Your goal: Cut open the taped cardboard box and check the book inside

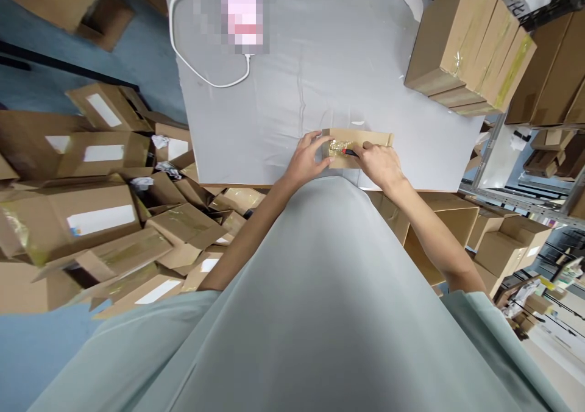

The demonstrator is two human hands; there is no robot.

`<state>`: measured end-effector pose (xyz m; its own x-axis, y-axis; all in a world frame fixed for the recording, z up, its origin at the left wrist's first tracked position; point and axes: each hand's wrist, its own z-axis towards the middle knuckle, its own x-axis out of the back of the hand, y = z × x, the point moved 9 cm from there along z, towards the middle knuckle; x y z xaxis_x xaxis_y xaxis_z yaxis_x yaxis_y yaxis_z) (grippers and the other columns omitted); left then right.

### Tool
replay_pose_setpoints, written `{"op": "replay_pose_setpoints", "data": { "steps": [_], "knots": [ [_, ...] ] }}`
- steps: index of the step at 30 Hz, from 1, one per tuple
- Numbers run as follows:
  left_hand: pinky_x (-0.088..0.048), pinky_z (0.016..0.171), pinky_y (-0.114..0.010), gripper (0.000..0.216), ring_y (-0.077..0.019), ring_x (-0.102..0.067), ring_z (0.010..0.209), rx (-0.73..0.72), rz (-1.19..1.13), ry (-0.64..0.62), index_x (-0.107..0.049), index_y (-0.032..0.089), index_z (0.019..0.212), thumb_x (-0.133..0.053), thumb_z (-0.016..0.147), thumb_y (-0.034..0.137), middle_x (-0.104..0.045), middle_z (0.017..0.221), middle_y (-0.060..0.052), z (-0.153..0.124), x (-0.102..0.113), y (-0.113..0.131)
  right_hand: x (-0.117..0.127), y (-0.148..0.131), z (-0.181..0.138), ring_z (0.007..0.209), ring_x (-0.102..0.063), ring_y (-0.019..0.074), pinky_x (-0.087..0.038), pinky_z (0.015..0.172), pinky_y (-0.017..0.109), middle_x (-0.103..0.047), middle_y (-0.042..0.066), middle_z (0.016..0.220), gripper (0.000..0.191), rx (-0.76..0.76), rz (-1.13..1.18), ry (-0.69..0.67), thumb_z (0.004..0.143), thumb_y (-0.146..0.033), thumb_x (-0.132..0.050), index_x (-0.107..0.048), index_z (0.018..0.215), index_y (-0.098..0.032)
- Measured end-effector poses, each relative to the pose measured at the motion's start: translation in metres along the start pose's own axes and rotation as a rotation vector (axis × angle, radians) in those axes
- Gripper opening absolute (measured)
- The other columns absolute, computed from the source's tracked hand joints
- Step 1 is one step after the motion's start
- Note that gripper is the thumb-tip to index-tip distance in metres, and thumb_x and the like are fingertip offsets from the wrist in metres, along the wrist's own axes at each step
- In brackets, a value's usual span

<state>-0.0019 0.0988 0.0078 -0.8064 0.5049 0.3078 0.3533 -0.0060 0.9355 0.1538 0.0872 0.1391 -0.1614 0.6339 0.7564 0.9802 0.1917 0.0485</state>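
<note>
one box — left hand half-spread, holding its end; right hand curled round a red-and-black cutter

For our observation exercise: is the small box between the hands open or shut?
It looks shut: shiny tape lies across the small box, and no gap shows.

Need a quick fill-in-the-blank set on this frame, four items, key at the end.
1. The left hand touches the ____ end of the small box.
2. The right hand holds a slim tool coloured red and ____.
3. The cable on the table is ____ in colour.
4. In the picture, the taped cartons sit up and to the ____ of the small box.

Missing words: left; black; white; right.
</note>
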Motion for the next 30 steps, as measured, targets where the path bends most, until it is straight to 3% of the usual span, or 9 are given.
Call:
{"op": "replay_pose_setpoints", "data": {
  "steps": [6,9,11,14,19,25,27,30],
  "knots": [
    [-0.043,0.132,-0.052,0.062,-0.0359,-0.055,0.151,-0.007,0.012,-0.006,-0.069,0.028,0.152,-0.074,0.098,0.061,-0.061,0.155,-0.014,0.0,0.001,0.0,0.009,-0.027,0.002,0.108,-0.077,0.0326,-0.054,0.086,0.038,-0.078,0.023,0.114,0.046,0.024,-0.043,-0.003,0.116,-0.017,-0.034,-0.076,0.133,-0.011],
    [-0.045,0.131,-0.051,0.062,-0.0349,-0.058,0.149,0.001,0.028,-0.013,-0.069,0.029,0.152,-0.073,0.099,0.061,-0.062,0.153,-0.014,-0.001,0.002,0.001,0.007,-0.024,0.003,0.11,-0.077,0.0331,-0.053,0.087,0.039,-0.078,0.024,0.114,0.047,0.019,-0.04,-0.019,0.11,-0.005,-0.034,-0.076,0.133,-0.009],
    [-0.046,0.13,-0.051,0.061,-0.0346,-0.059,0.148,0.011,0.043,-0.015,-0.069,0.03,0.152,-0.073,0.099,0.06,-0.063,0.153,-0.013,-0.002,0.003,0.001,0.0,-0.002,0.001,0.111,-0.077,0.0343,-0.051,0.089,0.041,-0.078,0.025,0.117,0.045,-0.023,-0.01,-0.019,0.109,-0.003,-0.038,-0.078,0.13,-0.009],
    [-0.047,0.129,-0.05,0.061,-0.0337,-0.059,0.148,0.024,0.054,-0.01,-0.068,0.03,0.154,-0.071,0.1,0.058,-0.063,0.155,-0.013,-0.005,0.005,0.002,-0.017,0.058,-0.012,0.108,-0.076,0.0363,-0.049,0.086,0.042,-0.078,0.026,0.116,0.038,-0.14,0.031,0.002,0.113,-0.013,-0.044,-0.082,0.119,-0.011],
    [-0.047,0.129,-0.052,0.062,-0.0327,-0.06,0.145,0.015,0.046,0.004,-0.068,0.029,0.153,-0.069,0.1,0.061,-0.066,0.154,-0.013,-0.006,0.007,0.006,-0.042,0.146,-0.045,0.095,-0.072,0.0301,-0.046,0.078,0.041,-0.079,0.02,0.11,0.038,-0.199,0.024,0.086,0.117,-0.025,-0.045,-0.083,0.116,-0.018],
    [-0.054,0.122,-0.054,0.065,-0.0346,-0.062,0.143,0.091,0.045,0.014,-0.069,0.031,0.151,-0.073,0.096,0.065,-0.066,0.156,-0.013,-0.006,0.011,-0.002,-0.057,0.189,-0.059,0.091,-0.072,0.0285,-0.045,0.079,0.04,-0.08,0.013,0.105,0.032,-0.182,0.205,0.166,0.115,-0.043,-0.059,-0.083,0.111,-0.024],
    [-0.059,0.116,-0.054,0.07,-0.0356,-0.064,0.142,0.17,0.027,0.024,-0.067,0.033,0.152,-0.074,0.093,0.069,-0.063,0.16,-0.014,-0.01,0.018,-0.015,-0.064,0.203,-0.061,0.092,-0.073,0.0271,-0.047,0.08,0.038,-0.081,0.009,0.104,0.033,-0.156,0.387,0.237,0.112,-0.051,-0.062,-0.084,0.112,-0.026],
    [-0.062,0.111,-0.054,0.078,-0.0363,-0.067,0.14,0.276,-0.013,0.043,-0.064,0.033,0.154,-0.076,0.088,0.073,-0.059,0.166,-0.015,-0.019,0.032,-0.035,-0.091,0.22,-0.058,0.082,-0.07,0.0221,-0.051,0.075,0.033,-0.078,0.004,0.089,0.051,-0.185,0.828,0.363,0.105,-0.069,-0.063,-0.083,0.111,-0.023]
  ]
}}
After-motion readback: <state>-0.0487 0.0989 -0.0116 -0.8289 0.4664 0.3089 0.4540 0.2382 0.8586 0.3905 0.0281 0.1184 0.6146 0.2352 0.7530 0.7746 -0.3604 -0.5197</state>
